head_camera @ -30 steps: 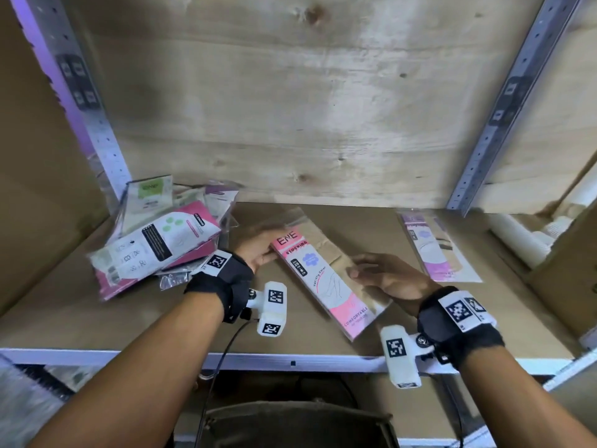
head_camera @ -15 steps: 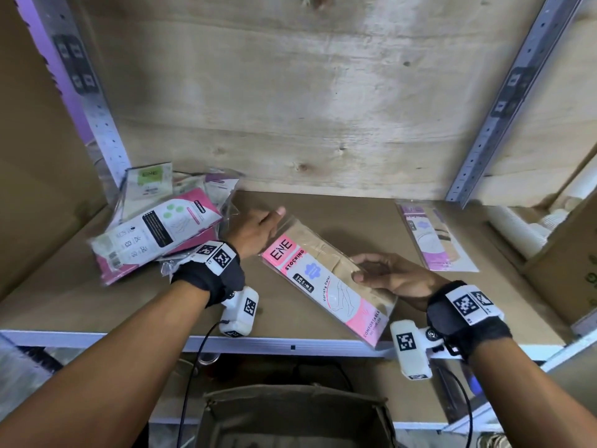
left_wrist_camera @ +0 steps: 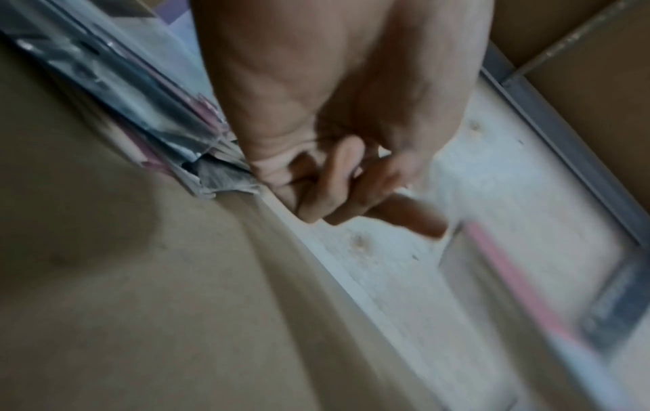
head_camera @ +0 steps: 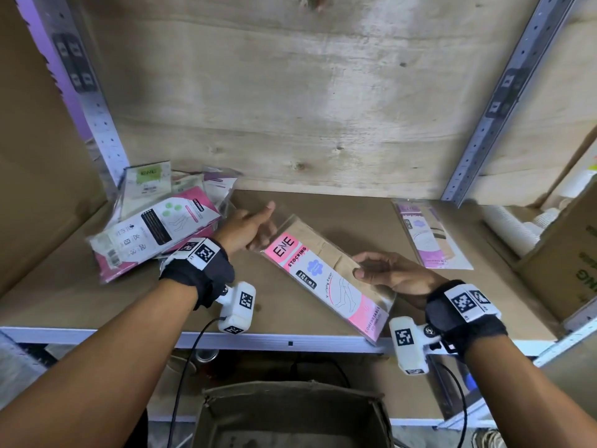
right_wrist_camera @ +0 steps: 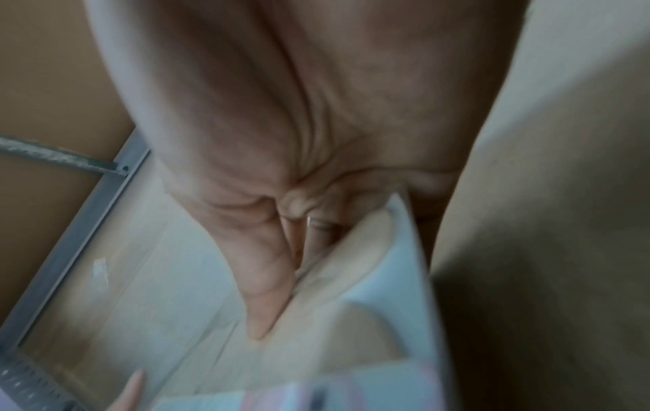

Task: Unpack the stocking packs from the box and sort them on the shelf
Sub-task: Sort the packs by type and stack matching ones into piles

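The pink stocking pack (head_camera: 326,279) is being held by the right hand (head_camera: 392,273) and steadied by the loosely curled left hand (head_camera: 244,232) for placement on the shelf (head_camera: 97,305), square alignment being required next.

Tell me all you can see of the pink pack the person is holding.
The pink stocking pack is a long, flat, clear plastic sleeve with a pink and white card reading ENE STOCKING and a leg drawing; beige fabric shows inside. It lies diagonally over the shelf board, near end past the front edge. The right hand pinches one long edge; the left hand touches its far end.
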Motion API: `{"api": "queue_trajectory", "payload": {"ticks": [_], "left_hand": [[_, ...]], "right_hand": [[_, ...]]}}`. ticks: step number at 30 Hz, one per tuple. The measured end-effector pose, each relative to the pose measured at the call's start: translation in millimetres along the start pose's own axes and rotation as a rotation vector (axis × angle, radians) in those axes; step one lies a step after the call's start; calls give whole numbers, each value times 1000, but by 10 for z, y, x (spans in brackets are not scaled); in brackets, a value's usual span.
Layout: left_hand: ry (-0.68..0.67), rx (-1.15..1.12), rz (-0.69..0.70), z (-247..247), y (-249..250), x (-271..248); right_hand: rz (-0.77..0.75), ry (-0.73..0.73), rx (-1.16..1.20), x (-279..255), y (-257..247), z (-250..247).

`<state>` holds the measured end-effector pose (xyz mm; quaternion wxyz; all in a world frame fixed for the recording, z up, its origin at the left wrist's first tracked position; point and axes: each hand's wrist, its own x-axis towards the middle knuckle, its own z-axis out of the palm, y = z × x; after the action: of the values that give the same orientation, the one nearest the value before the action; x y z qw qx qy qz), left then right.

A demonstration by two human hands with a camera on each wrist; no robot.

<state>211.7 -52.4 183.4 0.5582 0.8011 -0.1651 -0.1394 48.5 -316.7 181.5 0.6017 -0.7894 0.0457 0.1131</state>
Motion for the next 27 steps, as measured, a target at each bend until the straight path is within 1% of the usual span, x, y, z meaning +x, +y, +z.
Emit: {"api": "queue_trajectory", "payload": {"ticks": [2,4,7,10,13,15,19,23,25,27], "left_hand": [[39,-182,-70,-10,43,-16],[29,-320,-131,4,78,-29],[-78,-297,-203,155,83,-91],[-206,-297,-276,405,60,-185],[-328,-299,-247,629,56,-247],[-369,-312,-211,720,76,-260],[-299,-389,-245,736,72,-224],[-226,-397,-276,719,45,-185],[-200,-384,-274,736,54,-177],[-161,-341,-268,766,60,-182]], "right_hand": [[18,45,59,9,9,-50],[31,108,119,30,35,-90],[45,217,227,62,77,-57],[29,281,374,98,98,4],[28,295,414,126,52,57],[29,317,420,142,49,77],[44,333,412,143,54,92],[83,338,343,125,55,77],[92,370,287,113,40,65],[115,419,129,117,27,39]]}}
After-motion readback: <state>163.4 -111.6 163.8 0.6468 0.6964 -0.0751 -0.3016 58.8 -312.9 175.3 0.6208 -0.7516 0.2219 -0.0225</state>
